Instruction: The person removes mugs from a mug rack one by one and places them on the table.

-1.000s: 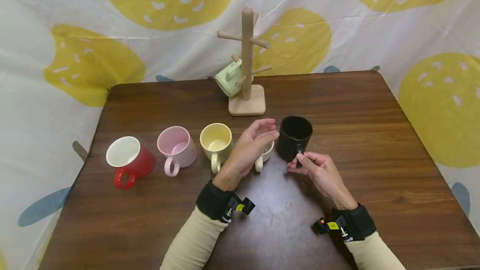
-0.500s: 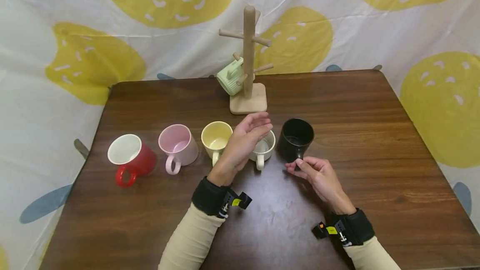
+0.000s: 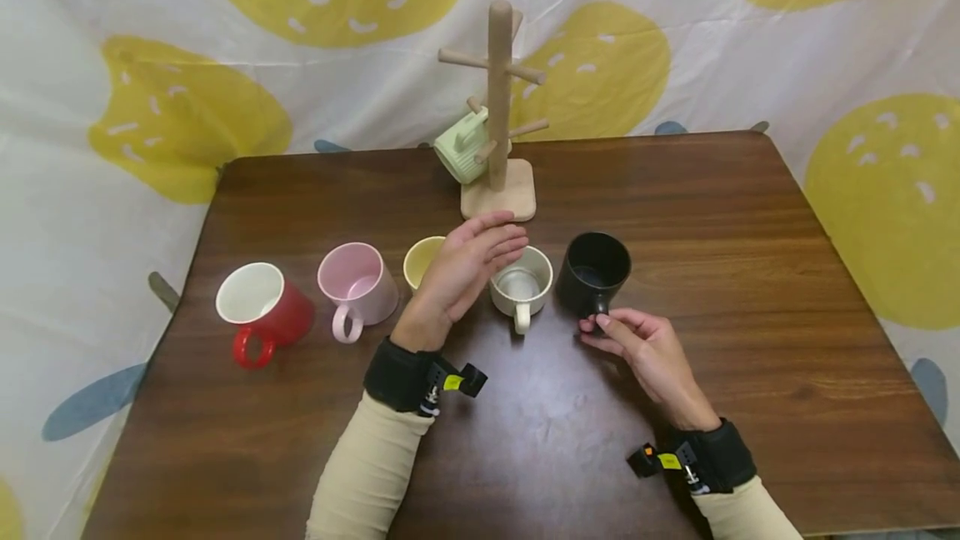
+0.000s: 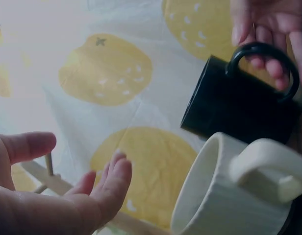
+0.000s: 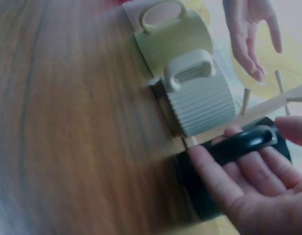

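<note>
My right hand (image 3: 648, 352) is at the handle of a black mug (image 3: 592, 273) standing on the table, thumb and fingers about it. The right wrist view shows the fingers (image 5: 261, 176) curled under the handle. My left hand (image 3: 465, 269), fingers extended and holding nothing, is above the yellow mug (image 3: 420, 257) and partly hides it. Between the hands stands a ribbed white mug (image 3: 521, 286), handle toward me; in the left wrist view it lies apart from the left hand (image 4: 67, 196).
A pink mug (image 3: 358, 282) and a red mug (image 3: 273, 315) with white inside stand at the left of the row. Behind, a wooden mug rack (image 3: 498, 107) bears a light green mug (image 3: 461, 148). A patterned cloth (image 3: 360, 82) hangs behind the table (image 3: 750, 273).
My left hand has moved left, away from the black mug, uncovering the white mug and covering more of the yellow one. The right hand stays at the black mug's handle.
</note>
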